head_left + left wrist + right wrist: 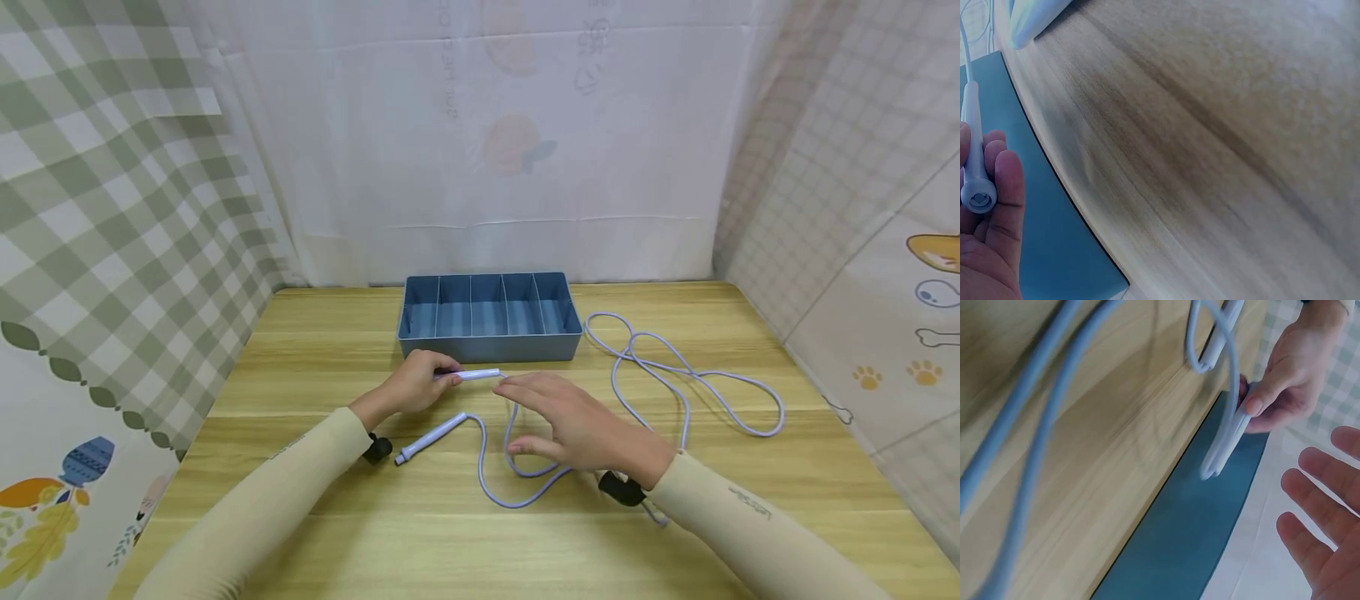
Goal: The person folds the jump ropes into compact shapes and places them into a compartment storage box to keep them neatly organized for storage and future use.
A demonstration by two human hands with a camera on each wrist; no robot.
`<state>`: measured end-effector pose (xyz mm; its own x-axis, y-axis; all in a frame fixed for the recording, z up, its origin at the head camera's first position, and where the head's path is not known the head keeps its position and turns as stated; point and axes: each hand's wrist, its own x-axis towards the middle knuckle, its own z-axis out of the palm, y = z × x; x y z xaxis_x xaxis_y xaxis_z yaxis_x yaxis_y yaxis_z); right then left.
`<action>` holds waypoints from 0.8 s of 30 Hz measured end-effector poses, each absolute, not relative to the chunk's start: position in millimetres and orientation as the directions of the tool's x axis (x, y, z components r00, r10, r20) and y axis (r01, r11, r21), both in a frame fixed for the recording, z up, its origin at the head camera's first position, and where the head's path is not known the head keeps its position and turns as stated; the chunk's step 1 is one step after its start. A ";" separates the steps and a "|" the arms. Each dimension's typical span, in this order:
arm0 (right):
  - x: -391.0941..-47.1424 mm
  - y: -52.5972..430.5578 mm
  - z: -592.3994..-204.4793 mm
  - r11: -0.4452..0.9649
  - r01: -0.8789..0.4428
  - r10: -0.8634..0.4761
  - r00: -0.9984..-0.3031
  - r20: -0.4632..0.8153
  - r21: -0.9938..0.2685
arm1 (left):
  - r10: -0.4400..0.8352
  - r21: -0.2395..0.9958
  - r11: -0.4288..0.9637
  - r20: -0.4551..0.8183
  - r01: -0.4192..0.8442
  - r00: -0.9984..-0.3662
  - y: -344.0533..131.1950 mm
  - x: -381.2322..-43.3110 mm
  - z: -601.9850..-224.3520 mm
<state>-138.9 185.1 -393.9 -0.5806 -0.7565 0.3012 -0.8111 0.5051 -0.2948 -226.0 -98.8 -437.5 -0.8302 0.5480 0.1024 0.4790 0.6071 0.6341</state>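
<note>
My left hand pinches one handle of a pale lavender jump rope between thumb and fingers, just in front of a blue box. In the left wrist view the round, hollow end of this handle faces the camera. The second handle lies slantwise on the table, nearer to me. From it the thin rope curves right, passing below my right hand. That hand hovers with extended fingers, holding nothing. In the right wrist view the rope bends back from the tip of the held handle.
A blue-grey box with several compartments in a row stands at the back of the wooden table. More rope lies in loose, crossing loops at the right. Checked cloth hangs at the left, pale cloth behind.
</note>
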 end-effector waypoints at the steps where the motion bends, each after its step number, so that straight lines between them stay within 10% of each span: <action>1: -138.9 182.8 -393.2 0.496 -0.817 -0.761 -0.572 0.305 -0.295 | 0.548 0.635 0.607 0.102 0.478 -0.830 -98.6 -226.1 -437.6; 24: -152.1 136.3 -404.6 0.367 -0.859 -0.766 -0.497 0.408 -0.356 | 0.577 0.632 0.590 0.106 0.503 -0.810 -100.1 -227.0 -436.3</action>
